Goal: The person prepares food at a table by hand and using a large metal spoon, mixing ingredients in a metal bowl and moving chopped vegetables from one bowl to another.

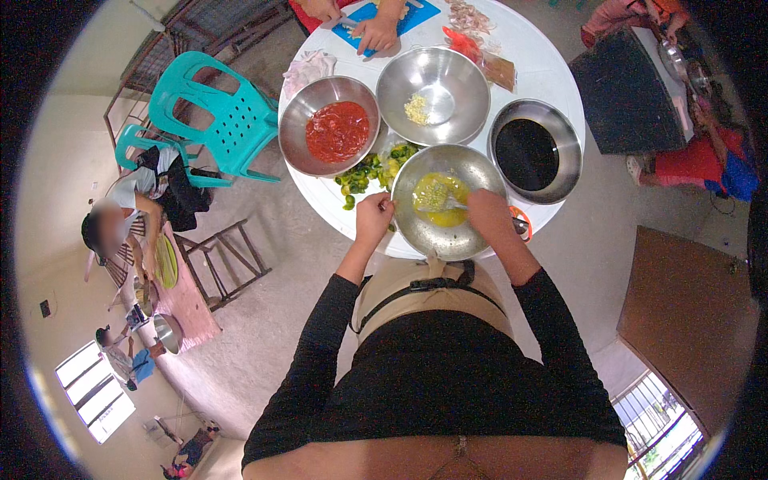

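Note:
A steel mixing bowl at the table's near edge holds yellow-green liquid with pale bits in it. My left hand pinches the bowl's left rim. In my right hand is a metal utensil, a fork or spoon, its head down in the liquid. Cut green citrus pieces are heaped beyond my left hand. Farther off stand a steel bowl of red sauce, a wide steel bowl with chopped garlic-like bits, and a steel bowl of dark liquid.
Across the round white table, another person's hands hold a knife over a blue cutting board. Plastic packets and a crumpled cloth lie nearby. An orange-rimmed object sits beside my right wrist. Teal plastic chairs stand left.

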{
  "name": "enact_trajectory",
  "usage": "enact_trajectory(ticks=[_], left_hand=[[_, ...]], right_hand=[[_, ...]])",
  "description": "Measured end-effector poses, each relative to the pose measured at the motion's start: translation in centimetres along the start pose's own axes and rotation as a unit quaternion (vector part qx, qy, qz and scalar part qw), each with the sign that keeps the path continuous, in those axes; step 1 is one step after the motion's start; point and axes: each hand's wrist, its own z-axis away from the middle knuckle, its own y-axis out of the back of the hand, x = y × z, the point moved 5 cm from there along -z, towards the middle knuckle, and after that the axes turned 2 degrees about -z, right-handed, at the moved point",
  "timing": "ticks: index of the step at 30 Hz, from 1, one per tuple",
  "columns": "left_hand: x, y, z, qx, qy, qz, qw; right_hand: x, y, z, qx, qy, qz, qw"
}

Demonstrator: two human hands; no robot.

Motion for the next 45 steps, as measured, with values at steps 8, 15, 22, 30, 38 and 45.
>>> enact_trajectory(ticks=[8, 15, 22, 30, 38, 45], left_hand=[[-0.2, -0.1, -0.1, -0.009, -0.011, -0.039, 0.999], [0.3, 0.0, 0.1, 0.008, 0.003, -0.022, 1.0], [0.4, 0.1, 0.2, 0.012, -0.004, -0.041, 0.999], [0.5, -0.1, 0.2, 0.014, -0.029, -0.066, 0.997], [0.3, -0.2, 0.2, 0.016, -0.024, -0.063, 0.998], [0.0, -0.3, 0.1, 0.004, -0.015, -0.087, 0.996]], right_hand=[[-3.6, 2.5, -0.3, 0.014, 0.018, 0.002, 1.0], [-5.1, 3.5, -1.0, 0.027, 0.041, 0.017, 0.999], [-7.0, 4.3, -1.3, 0.073, 0.069, 0.013, 0.995], [-8.3, 4.3, -1.7, 0.184, 0.129, -0.003, 0.974], [-9.6, 5.5, -1.7, 0.161, 0.126, 0.037, 0.978], [-9.6, 6.4, -1.7, 0.182, 0.148, 0.012, 0.972]])
